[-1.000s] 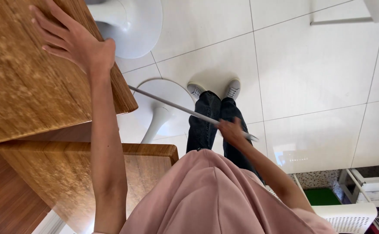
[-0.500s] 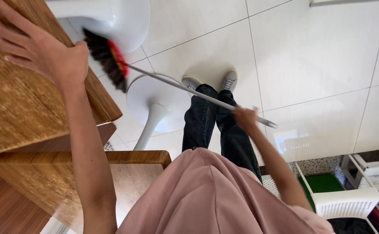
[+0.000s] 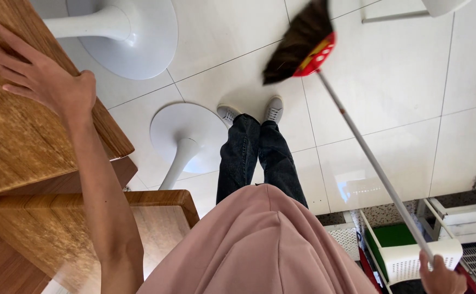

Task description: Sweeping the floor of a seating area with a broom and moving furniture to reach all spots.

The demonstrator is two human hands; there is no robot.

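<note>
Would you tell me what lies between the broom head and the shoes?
In the head view, only bare white floor tile lies between the broom head and the shoes.

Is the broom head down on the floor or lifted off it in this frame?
Cannot tell for sure: the broom slants from the right hand, its bristles over the white tiles, contact unclear.
</note>
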